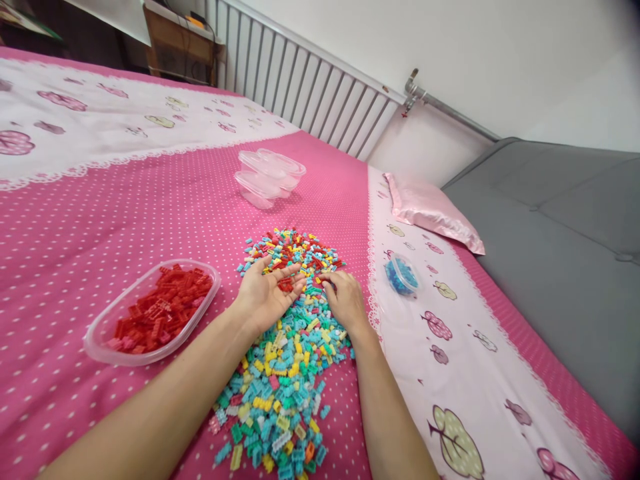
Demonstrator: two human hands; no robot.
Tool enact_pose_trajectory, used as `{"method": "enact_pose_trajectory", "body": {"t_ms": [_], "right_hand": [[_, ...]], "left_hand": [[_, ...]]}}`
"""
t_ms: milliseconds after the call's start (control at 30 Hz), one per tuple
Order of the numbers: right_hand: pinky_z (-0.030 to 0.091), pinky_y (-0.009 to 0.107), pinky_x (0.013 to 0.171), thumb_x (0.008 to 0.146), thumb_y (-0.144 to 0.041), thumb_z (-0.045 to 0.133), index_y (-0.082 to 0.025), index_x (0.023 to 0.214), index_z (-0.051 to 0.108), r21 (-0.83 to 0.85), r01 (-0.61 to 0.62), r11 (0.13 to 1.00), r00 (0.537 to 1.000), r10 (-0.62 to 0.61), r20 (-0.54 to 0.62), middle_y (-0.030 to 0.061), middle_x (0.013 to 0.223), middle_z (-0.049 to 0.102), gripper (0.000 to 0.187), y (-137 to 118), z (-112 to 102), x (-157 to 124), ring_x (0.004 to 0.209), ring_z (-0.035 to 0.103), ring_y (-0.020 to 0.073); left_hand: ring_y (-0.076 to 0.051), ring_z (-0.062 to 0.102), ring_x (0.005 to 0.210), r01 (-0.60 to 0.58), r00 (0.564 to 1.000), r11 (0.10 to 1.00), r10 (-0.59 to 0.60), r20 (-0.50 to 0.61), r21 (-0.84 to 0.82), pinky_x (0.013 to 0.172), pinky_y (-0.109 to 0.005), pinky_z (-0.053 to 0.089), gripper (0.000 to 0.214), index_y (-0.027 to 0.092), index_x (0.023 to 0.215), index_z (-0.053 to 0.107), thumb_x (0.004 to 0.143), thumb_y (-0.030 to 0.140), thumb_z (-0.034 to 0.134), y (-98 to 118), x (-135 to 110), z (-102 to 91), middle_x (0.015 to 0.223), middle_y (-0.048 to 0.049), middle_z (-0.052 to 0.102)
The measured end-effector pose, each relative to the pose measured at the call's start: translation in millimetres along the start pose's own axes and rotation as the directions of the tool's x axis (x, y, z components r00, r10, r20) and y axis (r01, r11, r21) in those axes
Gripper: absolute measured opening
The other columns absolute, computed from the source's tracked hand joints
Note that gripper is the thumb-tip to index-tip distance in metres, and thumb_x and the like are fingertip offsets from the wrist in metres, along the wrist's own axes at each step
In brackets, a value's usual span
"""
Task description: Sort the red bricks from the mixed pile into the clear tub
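A long pile of small toy building bricks [293, 373] in blue, green, yellow, red and white is spread on the bed. My left hand [267, 293] is palm up over its upper part, fingers stretched and apart. Red bricks [285, 285] show between those fingers; whether they rest on the hand or on the pile I cannot tell. At the pile's right side, my right hand [345, 297] has its thumb and index finger bent together at the bricks; what they pinch is too small to make out. Left of the pile, a clear plastic tub [95, 343] holds red bricks.
Clear, nested-looking plastic tubs [265, 177] lie beyond the pile. A small clear container of blue bricks [401, 275] stands to the right. Farther off are a pink pillow [433, 210], a grey padded headboard [555, 227] and a white radiator [300, 73] along the wall.
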State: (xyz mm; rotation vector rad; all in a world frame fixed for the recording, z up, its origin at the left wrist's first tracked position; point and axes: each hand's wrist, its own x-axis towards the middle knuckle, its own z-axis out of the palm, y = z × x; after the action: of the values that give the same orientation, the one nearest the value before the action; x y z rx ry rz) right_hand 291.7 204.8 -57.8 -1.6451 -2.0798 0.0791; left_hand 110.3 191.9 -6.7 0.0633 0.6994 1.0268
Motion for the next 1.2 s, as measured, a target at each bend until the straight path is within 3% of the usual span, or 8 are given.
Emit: {"method": "enact_pose_trajectory", "body": {"t_ms": [367, 667, 1000, 1200], "right_hand": [[0.034, 0.036, 0.087, 0.083, -0.027, 0.052, -0.026, 0.100, 0.066, -0.067, -0.003, 0.998, 1.000, 0.005, 0.027, 0.0028, 0.099, 0.067, 0.022, -4, -6, 0, 0.095, 0.055, 0.0205], [0.037, 0.035, 0.084, 0.080, -0.024, 0.052, -0.020, 0.090, 0.063, -0.054, -0.034, 0.998, 0.999, 0.034, 0.004, 0.0057, 0.092, 0.066, 0.016, -6, -3, 0, 0.090, 0.056, 0.0208], [0.045, 0.034, 0.079, 0.073, -0.027, 0.054, -0.020, 0.085, 0.062, 0.322, -0.098, 0.942, 0.988, 0.130, -0.082, 0.0033, 0.087, 0.067, 0.016, -3, -5, 4, 0.084, 0.060, 0.0189], [0.045, 0.033, 0.084, 0.076, -0.031, 0.055, -0.019, 0.090, 0.062, 0.479, 0.001, 0.878, 0.987, 0.076, -0.140, 0.0035, 0.092, 0.066, 0.020, -27, -30, 1, 0.090, 0.059, 0.0178]], "left_hand": [[-0.020, 0.058, 0.076, -0.010, 1.000, 1.000, 0.010, -0.005, 0.000, 0.059, -0.026, 0.053, 0.044, 0.002, 0.106, 0.051, 0.087, 0.037, 0.033, 0, -1, 0.3, 0.084, -0.0159, 0.053], [-0.020, 0.058, 0.077, -0.010, 1.000, 1.000, 0.010, -0.011, 0.004, 0.059, -0.026, 0.053, 0.043, 0.003, 0.106, 0.051, 0.087, 0.036, 0.032, 0, -1, 0.9, 0.085, -0.0164, 0.053], [-0.020, 0.058, 0.079, 0.008, 1.000, 0.999, -0.008, 0.005, 0.037, 0.062, -0.026, 0.053, 0.048, 0.001, 0.111, 0.049, 0.088, 0.038, 0.030, -1, -2, 1.6, 0.091, -0.0180, 0.053], [-0.020, 0.058, 0.077, 0.077, 0.995, 0.996, -0.079, 0.052, 0.041, 0.067, -0.027, 0.053, 0.047, -0.002, 0.113, 0.045, 0.088, 0.035, 0.031, -2, -3, 2.6, 0.089, -0.0176, 0.054]]}}
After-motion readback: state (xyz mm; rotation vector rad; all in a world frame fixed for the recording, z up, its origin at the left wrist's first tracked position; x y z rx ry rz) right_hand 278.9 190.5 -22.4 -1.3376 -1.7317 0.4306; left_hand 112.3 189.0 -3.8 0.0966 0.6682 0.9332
